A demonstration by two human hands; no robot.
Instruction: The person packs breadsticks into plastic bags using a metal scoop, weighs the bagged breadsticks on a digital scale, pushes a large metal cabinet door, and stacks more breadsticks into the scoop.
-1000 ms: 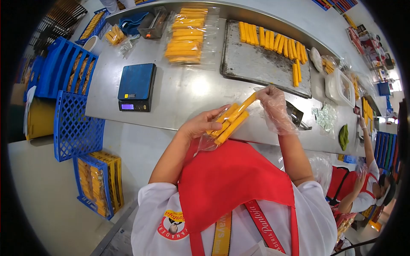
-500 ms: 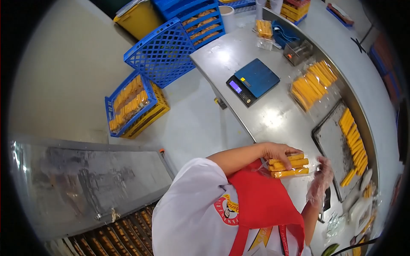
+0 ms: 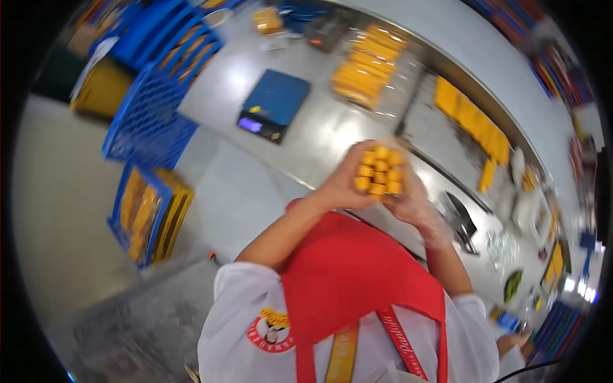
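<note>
A bundle of yellow sticks (image 3: 379, 171) stands end-on between my hands, its round ends facing me. My bare left hand (image 3: 345, 182) is wrapped round one side of the bundle. On its other side, my right hand (image 3: 412, 195), in a clear plastic glove, presses against it. Beyond the hands lie bagged yellow sticks (image 3: 367, 67). A blue scale (image 3: 274, 102) with a lit display rests on the steel table (image 3: 217, 96). More sticks (image 3: 472, 121) lie in a row on a dark-edged tray (image 3: 428, 121).
Blue crates (image 3: 150, 112) and a stacked crate of packed goods (image 3: 147, 210) stand beyond the table's left edge. Dark tongs or a scoop (image 3: 460, 220) and crumpled plastic (image 3: 503, 249) lie on the right. Part of another person's hand (image 3: 520, 338) shows at the lower right.
The sticks have turned from lying sideways to end-on. My right hand has closed in on the bundle from the side. The whole view has shifted and turned.
</note>
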